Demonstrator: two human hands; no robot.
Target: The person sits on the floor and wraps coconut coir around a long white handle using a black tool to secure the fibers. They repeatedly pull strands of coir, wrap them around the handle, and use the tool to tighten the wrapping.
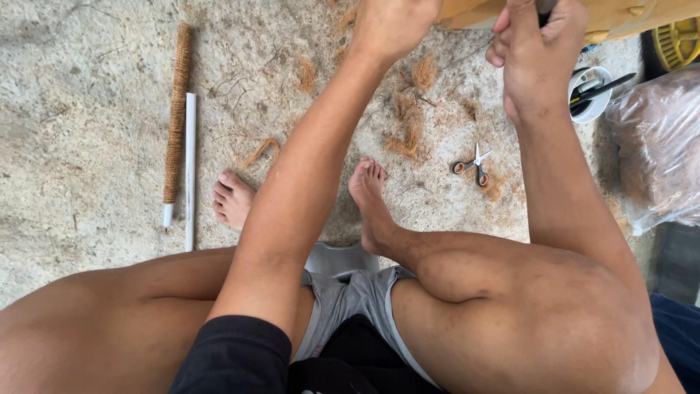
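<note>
Dark object (545, 9): narrow, dark-coloured piece, clasped in the right hand (536, 62) at the top edge of the view. Only a short stub shows above the curled fingers; the rest is hidden, and its kind cannot be told. It stands roughly upright in the fist.

Yellowish-tan object (467, 11): broad, pale brown-yellow surface running along the top edge, cut off by the frame. It lies between the two raised hands, just beside the left hand (390, 25), whose fingers are out of view.
</note>
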